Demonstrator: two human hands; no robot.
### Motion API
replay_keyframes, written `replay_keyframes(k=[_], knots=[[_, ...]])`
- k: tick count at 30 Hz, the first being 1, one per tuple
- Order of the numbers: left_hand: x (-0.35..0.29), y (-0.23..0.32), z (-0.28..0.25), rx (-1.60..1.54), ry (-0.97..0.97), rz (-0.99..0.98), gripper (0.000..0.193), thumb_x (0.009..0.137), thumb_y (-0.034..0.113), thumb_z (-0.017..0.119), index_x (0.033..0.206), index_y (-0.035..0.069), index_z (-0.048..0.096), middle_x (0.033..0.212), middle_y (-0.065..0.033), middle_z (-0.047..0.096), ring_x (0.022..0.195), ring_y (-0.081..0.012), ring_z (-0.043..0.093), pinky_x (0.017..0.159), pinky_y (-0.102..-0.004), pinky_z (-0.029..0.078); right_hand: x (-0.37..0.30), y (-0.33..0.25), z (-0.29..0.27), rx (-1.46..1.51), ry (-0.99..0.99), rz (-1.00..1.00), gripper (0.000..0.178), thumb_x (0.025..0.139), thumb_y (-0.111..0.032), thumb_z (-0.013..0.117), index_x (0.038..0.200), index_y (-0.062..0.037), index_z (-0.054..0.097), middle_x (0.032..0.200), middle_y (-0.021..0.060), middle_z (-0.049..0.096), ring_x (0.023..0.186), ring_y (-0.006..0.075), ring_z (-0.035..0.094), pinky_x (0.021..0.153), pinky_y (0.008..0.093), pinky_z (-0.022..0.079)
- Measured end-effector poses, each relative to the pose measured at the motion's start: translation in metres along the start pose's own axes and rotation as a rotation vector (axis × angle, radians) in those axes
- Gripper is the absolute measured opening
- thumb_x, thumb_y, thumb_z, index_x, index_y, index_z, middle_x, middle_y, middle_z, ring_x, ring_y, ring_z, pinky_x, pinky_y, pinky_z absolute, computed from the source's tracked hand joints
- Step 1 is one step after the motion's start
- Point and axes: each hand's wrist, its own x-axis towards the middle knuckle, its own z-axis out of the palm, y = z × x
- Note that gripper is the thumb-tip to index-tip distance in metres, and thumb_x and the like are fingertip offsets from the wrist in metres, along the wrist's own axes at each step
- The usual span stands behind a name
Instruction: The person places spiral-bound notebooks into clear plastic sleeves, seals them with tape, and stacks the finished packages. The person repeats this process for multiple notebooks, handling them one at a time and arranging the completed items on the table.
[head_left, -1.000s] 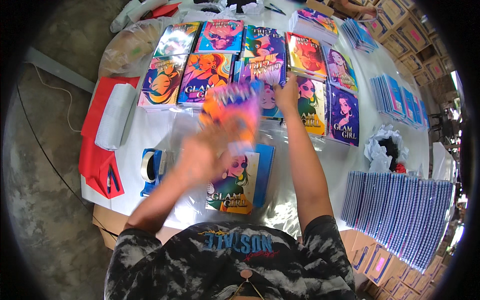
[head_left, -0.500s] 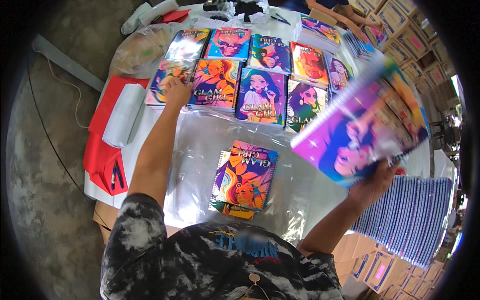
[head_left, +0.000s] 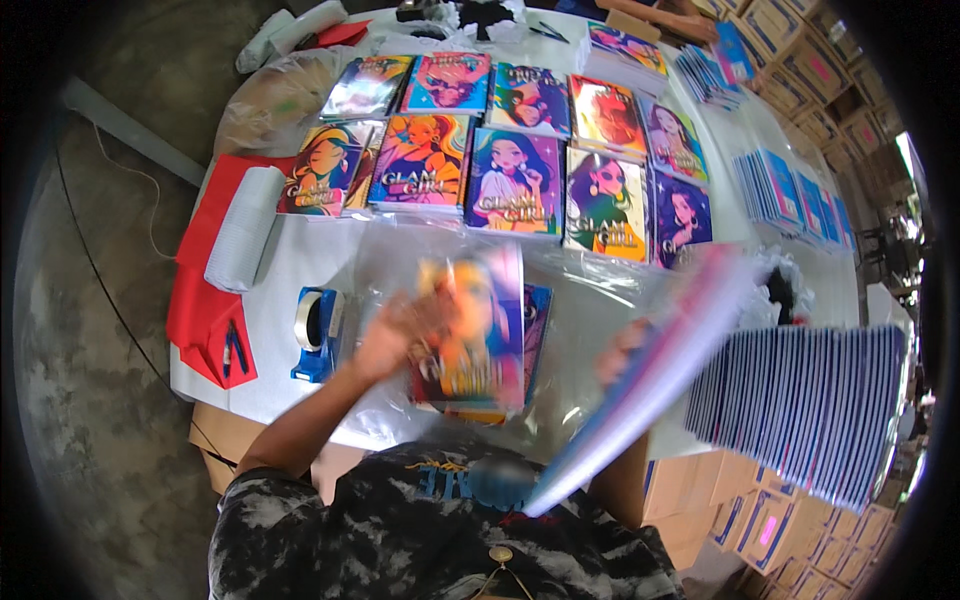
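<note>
My left hand [head_left: 408,328], blurred, grips the left side of a spiral notebook [head_left: 485,335] with a yellow and orange cover. That notebook is over a small pile of notebooks [head_left: 537,330] on clear plastic sheeting [head_left: 390,255]. My right hand [head_left: 622,352] holds another notebook [head_left: 650,370], tilted nearly edge-on and smeared by motion, to the right of the pile. Beyond my hands, two rows of notebook stacks with bright illustrated covers [head_left: 515,175] lie across the table. A blue tape dispenser [head_left: 318,335] stands left of my left forearm.
A long row of packed notebooks [head_left: 800,410] runs along the right edge. Blue-covered notebooks [head_left: 785,195] lie at the far right. A white roll [head_left: 245,230] and pens [head_left: 234,350] rest on red material [head_left: 195,300]. Cartons [head_left: 800,60] are stacked beyond, near another person's arm [head_left: 670,18].
My left hand has come from the front row's left stack to the middle pile, bringing a notebook. My right hand has swung its notebook inward and turned it edge-on. The tape dispenser is now uncovered.
</note>
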Motion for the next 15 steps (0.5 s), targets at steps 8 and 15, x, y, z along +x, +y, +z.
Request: replay_keyframes(k=[8,15], knots=[[0.069,-0.077,-0.055,-0.202,0.110,-0.480,0.026,0.080,0.010,0.057,0.105,0.010,0.063,0.094,-0.0104,0.066,0.092,-0.0296,0.062,0.083,-0.0425,0.045,0.042,0.067,-0.052,-1.627,0.028,0.240,0.045,0.073,-0.017,0.071,0.108,-0.0003,0.049,0.094,0.0159,0.056,0.090,0.0302,0.055,0.078,0.0374,0.045],[0.260,-0.319,-0.012,0.015,0.286,-0.771,0.049,0.085,0.035,0.053,0.127,0.009,0.046,0.108,-0.0252,0.059,0.099,-0.0400,0.057,0.085,-0.0429,0.046,0.361,0.073,-0.055,-1.727,0.192,-0.422,0.052,0.082,-0.032,0.063,0.115,0.0069,0.051,0.103,0.0228,0.059,0.099,0.0345,0.055,0.084,0.0373,0.044]])
